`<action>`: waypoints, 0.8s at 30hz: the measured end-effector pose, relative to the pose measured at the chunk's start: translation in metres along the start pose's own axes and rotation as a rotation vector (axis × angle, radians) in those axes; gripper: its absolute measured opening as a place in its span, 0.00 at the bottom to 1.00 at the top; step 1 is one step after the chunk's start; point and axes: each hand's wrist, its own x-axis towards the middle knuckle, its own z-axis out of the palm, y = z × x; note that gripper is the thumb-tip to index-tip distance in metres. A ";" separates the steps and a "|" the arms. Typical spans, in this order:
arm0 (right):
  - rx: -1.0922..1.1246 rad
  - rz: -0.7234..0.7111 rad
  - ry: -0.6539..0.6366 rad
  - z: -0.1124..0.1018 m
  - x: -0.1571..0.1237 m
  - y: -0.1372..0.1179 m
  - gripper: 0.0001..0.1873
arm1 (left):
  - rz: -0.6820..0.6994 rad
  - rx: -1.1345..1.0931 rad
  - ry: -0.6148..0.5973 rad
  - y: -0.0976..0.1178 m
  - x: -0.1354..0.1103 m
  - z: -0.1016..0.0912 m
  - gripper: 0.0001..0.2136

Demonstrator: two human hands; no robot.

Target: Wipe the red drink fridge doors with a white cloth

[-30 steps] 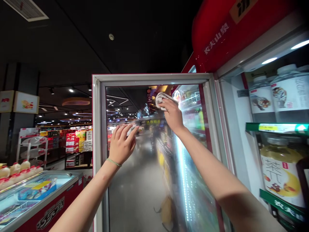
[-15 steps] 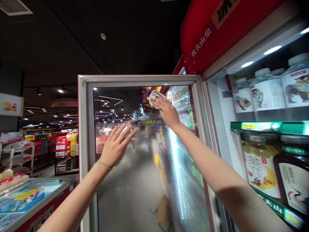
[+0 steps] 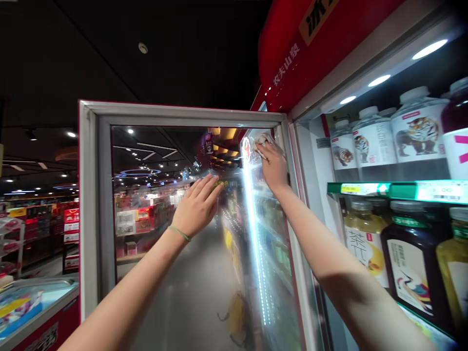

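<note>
A glass fridge door with a grey frame stands swung out in front of me. High on its pane near the hinge side, my right hand presses a whitish cloth to the glass, its fingers over the cloth. My left hand, with a thin green band at the wrist, is held at the middle of the pane. Its fingers are stretched out and nothing shows in them. Whether its palm touches the glass I cannot tell.
Right of the door is the lit fridge, with a green-edged shelf, tiger-label bottles above and dark tea bottles below. A chest freezer stands at lower left. Store shelves lie farther back.
My right hand has slid the cloth rightward across the glass toward the hinge-side frame. The left hand sits farther right on the pane. My view has turned a little right.
</note>
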 end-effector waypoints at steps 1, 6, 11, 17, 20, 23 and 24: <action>-0.009 0.028 0.025 -0.004 -0.004 0.004 0.29 | -0.007 -0.008 -0.006 -0.001 -0.001 -0.001 0.25; 0.002 -0.124 -0.118 -0.004 -0.009 0.006 0.30 | -0.022 -0.025 -0.020 -0.005 -0.002 0.002 0.27; -0.028 -0.077 -0.128 -0.013 0.003 0.018 0.33 | -0.013 -0.045 -0.044 -0.009 -0.004 0.005 0.28; -0.100 -0.106 -0.099 -0.020 -0.019 0.025 0.27 | -0.002 -0.061 -0.028 -0.012 -0.005 0.005 0.26; -0.162 -0.148 -0.125 -0.026 -0.017 0.025 0.27 | -0.019 -0.075 -0.029 -0.010 -0.004 0.004 0.26; -0.284 -0.136 -0.153 -0.040 -0.012 0.026 0.22 | -0.013 -0.070 -0.034 -0.010 -0.004 0.005 0.25; -0.304 -0.138 -0.174 -0.045 -0.012 0.026 0.20 | -0.009 -0.066 -0.035 -0.010 -0.004 0.005 0.25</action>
